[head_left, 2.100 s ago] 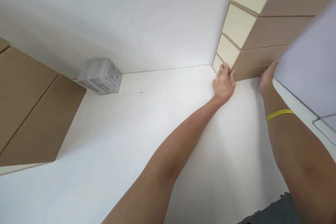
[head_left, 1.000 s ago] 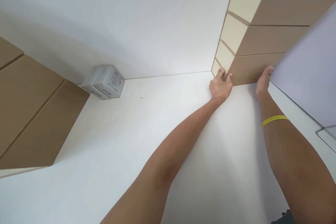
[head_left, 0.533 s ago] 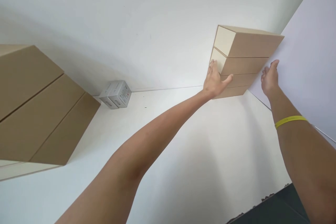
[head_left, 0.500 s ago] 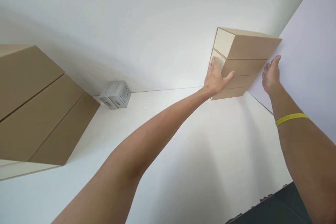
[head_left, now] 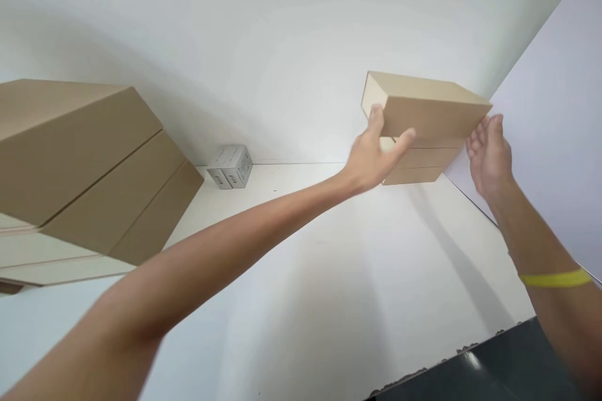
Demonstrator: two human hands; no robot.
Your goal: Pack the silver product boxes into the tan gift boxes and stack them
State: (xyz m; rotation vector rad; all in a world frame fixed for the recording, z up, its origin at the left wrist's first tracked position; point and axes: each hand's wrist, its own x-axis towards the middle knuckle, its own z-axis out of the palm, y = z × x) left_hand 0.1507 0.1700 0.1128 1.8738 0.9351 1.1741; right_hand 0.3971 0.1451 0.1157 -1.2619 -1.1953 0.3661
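Note:
A flat tan cardboard box [head_left: 433, 114] sits askew on top of a short stack of the same boxes [head_left: 418, 166] in the far right corner of a white shelf [head_left: 329, 276]. My left hand [head_left: 376, 153] grips the box's left end, fingers on the pale end face and thumb under its long side. At the box's right corner my right hand [head_left: 489, 153] has its fingers stretched out, just touching or nearly touching it. A yellow band [head_left: 555, 278] circles my right wrist.
A taller stack of larger tan boxes [head_left: 94, 169] fills the left side of the shelf. Two small grey boxes [head_left: 230, 166] stand against the back wall. A white side panel [head_left: 550, 125] closes the right. A dark edge [head_left: 470, 376] shows at the bottom right.
My hands rose from the bottom of the right stack to its top box. The left hand closed on that box's end, and the box now sits shifted off the ones below.

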